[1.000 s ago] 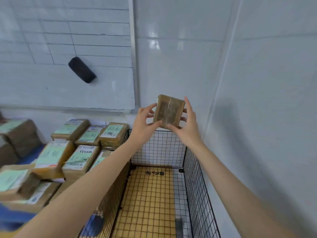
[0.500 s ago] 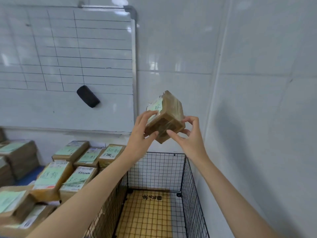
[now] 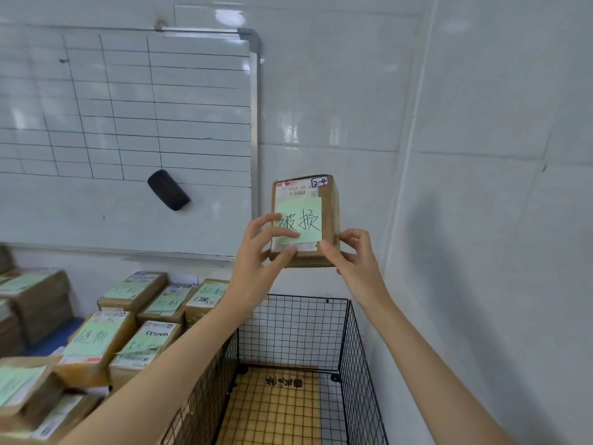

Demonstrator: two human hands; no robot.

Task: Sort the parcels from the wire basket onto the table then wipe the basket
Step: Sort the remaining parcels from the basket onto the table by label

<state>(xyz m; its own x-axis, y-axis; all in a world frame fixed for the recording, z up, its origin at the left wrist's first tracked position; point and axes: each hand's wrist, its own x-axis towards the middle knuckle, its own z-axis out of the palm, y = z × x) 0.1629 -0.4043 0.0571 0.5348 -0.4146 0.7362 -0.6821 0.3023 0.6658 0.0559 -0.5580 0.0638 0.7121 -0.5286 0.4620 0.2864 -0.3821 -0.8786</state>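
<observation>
Rotated label-forward, parcel (image 3: 331, 216) held in both hands (image 3: 256, 261) (image 3: 356, 258) above wire basket (image 3: 292, 329).

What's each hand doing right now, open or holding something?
Left hand: grips the parcel at its lower left corner.
Right hand: pinches the same parcel at its lower right corner.

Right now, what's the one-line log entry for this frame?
parcel: held up, green note facing camera | left hand: grips lower-left edge | right hand: pinches lower-right corner | wire basket: below hands
</observation>
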